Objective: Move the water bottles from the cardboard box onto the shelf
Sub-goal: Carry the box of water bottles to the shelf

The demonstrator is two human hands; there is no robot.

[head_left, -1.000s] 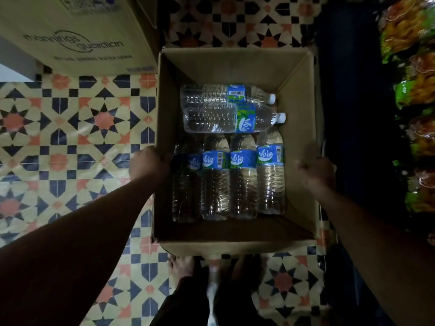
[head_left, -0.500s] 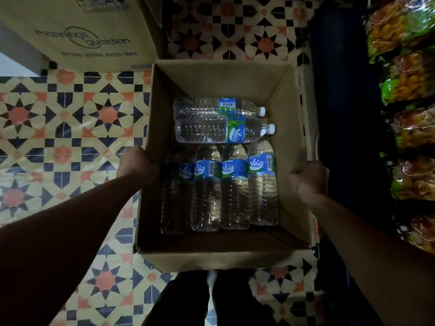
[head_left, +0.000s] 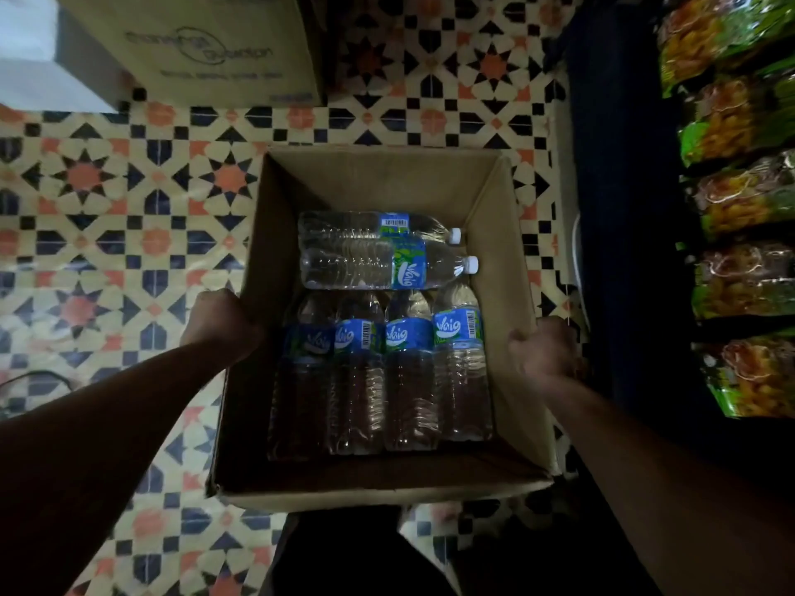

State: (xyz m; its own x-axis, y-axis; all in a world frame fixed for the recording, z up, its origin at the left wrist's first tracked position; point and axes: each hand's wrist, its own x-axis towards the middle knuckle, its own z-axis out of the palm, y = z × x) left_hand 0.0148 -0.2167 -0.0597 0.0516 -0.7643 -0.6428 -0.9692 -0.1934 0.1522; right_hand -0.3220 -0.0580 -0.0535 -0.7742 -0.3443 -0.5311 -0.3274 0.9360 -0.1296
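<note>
Item: cardboard box, open-topped, held by me at both side walls; my left hand curled over the box's left rim; my right hand clamped on its right rim. Contents: six water bottles, blue-labelled, all inside the box; four side by side at its near end; two crosswise at its far end, white caps toward its right wall. Beyond the box's far-left corner: printed carton; right of the box: shelf with snack packets; beneath the box: patterned floor tiles.
</note>
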